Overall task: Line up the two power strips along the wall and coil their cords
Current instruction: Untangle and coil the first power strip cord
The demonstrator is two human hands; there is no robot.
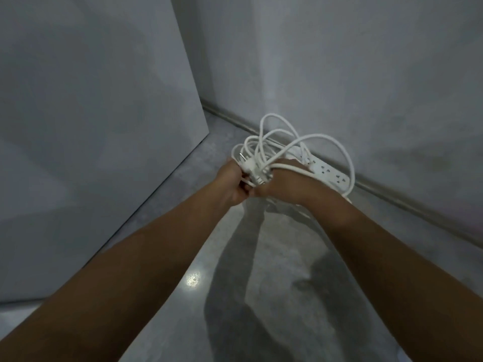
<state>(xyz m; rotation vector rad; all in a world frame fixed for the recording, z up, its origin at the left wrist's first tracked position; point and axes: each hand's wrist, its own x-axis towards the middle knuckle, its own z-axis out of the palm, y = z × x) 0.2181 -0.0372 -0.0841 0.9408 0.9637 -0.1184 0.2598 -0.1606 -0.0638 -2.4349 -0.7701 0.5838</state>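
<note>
Both hands, left and right, clench looped white cord.

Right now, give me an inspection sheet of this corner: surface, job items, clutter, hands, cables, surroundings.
Surface: grey glossy floor, with arm shadows and one light glare spot.
Job's things: one white power strip beside the baseboard; whether it rests on the floor cannot be told. A second strip is not clearly visible.
Clutter: nothing seen.
Grippers: left hand and right hand are closed together on a bundle of cord and a plug.
Cables: white cord in loose, uneven loops above the hands, one loop hanging past the strip.
Surroundings: grey wall behind; a large grey panel on the left.
</note>
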